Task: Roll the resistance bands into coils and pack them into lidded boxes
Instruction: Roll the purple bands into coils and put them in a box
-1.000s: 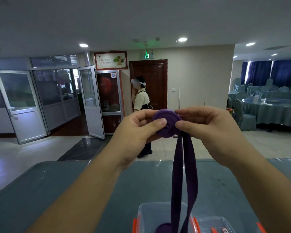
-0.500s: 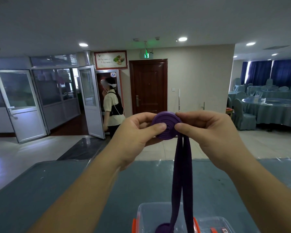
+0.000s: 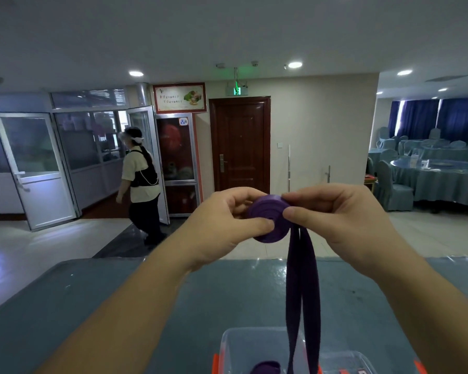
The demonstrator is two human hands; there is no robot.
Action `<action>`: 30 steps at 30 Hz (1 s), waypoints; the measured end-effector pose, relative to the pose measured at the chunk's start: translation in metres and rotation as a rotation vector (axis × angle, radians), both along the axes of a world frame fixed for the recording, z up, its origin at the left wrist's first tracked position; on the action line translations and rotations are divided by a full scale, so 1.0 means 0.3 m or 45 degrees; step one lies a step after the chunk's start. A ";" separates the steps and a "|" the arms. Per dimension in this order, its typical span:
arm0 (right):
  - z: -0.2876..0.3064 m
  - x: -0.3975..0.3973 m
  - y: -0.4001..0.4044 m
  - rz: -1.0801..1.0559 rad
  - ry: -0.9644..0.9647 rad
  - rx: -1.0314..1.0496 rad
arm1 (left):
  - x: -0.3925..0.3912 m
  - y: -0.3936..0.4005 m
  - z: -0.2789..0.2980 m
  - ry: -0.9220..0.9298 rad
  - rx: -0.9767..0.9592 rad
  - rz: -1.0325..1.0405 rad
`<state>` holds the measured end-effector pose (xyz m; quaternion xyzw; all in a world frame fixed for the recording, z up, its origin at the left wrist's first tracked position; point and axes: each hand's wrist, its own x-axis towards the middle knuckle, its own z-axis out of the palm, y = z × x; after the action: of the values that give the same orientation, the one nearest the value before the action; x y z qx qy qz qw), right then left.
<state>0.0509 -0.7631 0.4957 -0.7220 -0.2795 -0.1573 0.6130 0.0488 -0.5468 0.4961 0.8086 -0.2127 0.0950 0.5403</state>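
Observation:
A purple resistance band point(image 3: 265, 211) is partly wound into a flat coil, held up above the table. My left hand point(image 3: 222, 225) pinches the coil from the left, thumb on its face. My right hand point(image 3: 341, 220) grips its right edge with thumb and fingers. The unrolled part hangs straight down as two strips point(image 3: 301, 292) into a clear plastic box point(image 3: 241, 346) with orange clips at the bottom edge. A purple piece point(image 3: 265, 367) lies inside that box.
A teal table point(image 3: 119, 306) spreads below my arms. A second clear box or lid point(image 3: 349, 363) sits right of the first. A person point(image 3: 141, 182) walks on the floor beyond, near glass doors. Covered round dining tables point(image 3: 438, 179) and chairs stand at the far right.
The coil has grown a little and sunk slightly lower as both hands turned it. The person in the background walked from the brown door leftward to the glass doors.

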 end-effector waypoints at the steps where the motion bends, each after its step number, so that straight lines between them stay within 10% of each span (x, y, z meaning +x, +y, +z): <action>1: -0.004 0.000 0.002 -0.012 -0.011 -0.012 | -0.001 0.004 0.007 -0.013 0.033 0.005; 7: -0.004 0.002 0.016 0.070 0.016 0.233 | -0.008 -0.018 -0.017 0.004 -0.295 -0.011; 13: 0.000 -0.008 0.014 0.003 -0.028 0.016 | -0.010 0.004 0.018 -0.049 0.022 0.052; 18: 0.005 -0.003 0.011 0.092 0.050 0.219 | -0.009 -0.008 -0.008 0.010 -0.372 -0.005; 25: 0.001 -0.005 0.007 0.040 0.035 0.002 | -0.010 0.011 0.022 -0.085 0.100 0.065; 30: -0.003 -0.001 0.012 0.081 0.066 0.191 | -0.021 -0.001 0.016 -0.049 -0.146 0.037</action>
<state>0.0505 -0.7596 0.4949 -0.6688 -0.2737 -0.1394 0.6771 0.0427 -0.5470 0.5009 0.7773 -0.2056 0.1304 0.5801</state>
